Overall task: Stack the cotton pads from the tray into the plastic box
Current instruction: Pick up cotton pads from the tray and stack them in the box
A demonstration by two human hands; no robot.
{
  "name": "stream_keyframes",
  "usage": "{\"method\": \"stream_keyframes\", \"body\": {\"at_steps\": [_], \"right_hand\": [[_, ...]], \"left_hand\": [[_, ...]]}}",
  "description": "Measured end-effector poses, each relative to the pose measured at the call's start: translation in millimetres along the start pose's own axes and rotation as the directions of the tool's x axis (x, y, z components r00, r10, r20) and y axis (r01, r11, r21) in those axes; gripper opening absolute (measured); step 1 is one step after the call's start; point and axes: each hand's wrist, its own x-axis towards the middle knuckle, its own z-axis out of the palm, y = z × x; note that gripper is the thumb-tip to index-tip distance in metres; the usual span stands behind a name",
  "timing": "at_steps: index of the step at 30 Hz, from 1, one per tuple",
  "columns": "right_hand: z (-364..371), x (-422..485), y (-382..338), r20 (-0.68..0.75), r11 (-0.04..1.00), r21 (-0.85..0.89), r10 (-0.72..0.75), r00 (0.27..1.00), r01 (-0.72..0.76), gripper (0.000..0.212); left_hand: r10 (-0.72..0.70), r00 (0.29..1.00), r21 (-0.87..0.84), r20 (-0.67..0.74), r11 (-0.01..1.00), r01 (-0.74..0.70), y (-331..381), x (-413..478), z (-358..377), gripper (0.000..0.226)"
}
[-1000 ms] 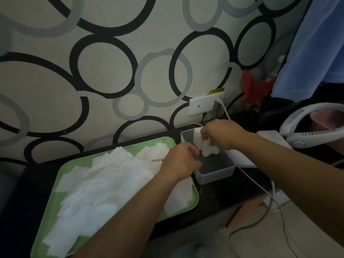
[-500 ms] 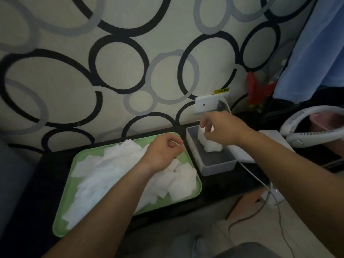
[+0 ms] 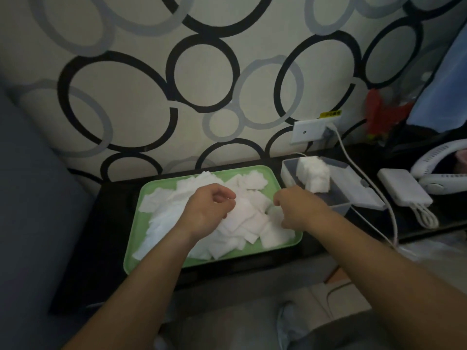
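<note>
On the dark tabletop (image 3: 106,223), against the ring-patterned wall (image 3: 126,109), a green tray (image 3: 136,231), long side toward the person. Heaped across most of the tray, loose white cotton pads (image 3: 245,221), overlapping at all angles, with bare green along the tray's left and near edges.

Over the middle of the tray, left hand (image 3: 207,210), knuckles up, fingers curled in toward the thumb, low over the heap. Pinching a pad or not: cannot tell. Over the right end of the tray, right hand (image 3: 298,208), fingers bent down into the pads, tips hidden. Gripping anything or not: cannot tell. Both hands apart, with pads showing between them.

Just beside the tray's far right corner, a clear plastic box (image 3: 340,207), open at the top. Inside, at the end farther from the tray's near edge, a stack (image 3: 314,176) of cotton pads, reaching the rim.

Right of the tray, beyond the box, a flat pale lid-like piece (image 3: 353,190) lying against the box's side. Farther right of the tray, a white power bank (image 3: 404,189) with a looped cord, then a white neck fan (image 3: 439,170). Behind the tray's right end, on the wall, a white socket plate (image 3: 310,131), with a white cable (image 3: 341,142) running down past the box. Up and right of the tray, a red thing (image 3: 379,112) and a blue cloth (image 3: 442,92).
</note>
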Motion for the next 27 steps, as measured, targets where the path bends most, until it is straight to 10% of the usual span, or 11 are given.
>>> {"method": "stream_keyframes", "body": {"at_steps": [6, 11, 19, 27], "right_hand": [[-2.7, -1.9, -4.1, -0.025, 0.997, -0.078, -0.013, 1.0, 0.011, 0.032], [-19.3, -10.3, 9.2, -0.052, 0.966, 0.257, -0.02, 0.998, 0.032, 0.027], [-32.3, -17.6, 2.8, -0.325, 0.644, 0.718, -0.026, 0.945, 0.265, 0.016], [-25.4, -7.4, -3.9, -0.333, 0.591, 0.766, 0.026, 0.943, 0.254, 0.022]], "left_hand": [[0.045, 0.999, 0.043, 0.025, 0.998, -0.046, 1.3, 2.4, 8.2, 0.007], [0.073, 0.997, 0.064, -0.006, 0.995, -0.072, 5.3, 2.5, 8.1, 0.012], [0.162, 0.975, -0.089, 0.155, 0.985, -0.149, 16.5, 0.6, 24.3, 0.054], [0.101, 0.993, -0.125, -0.056, 0.986, -0.107, 14.8, 11.2, 38.9, 0.006]]}}
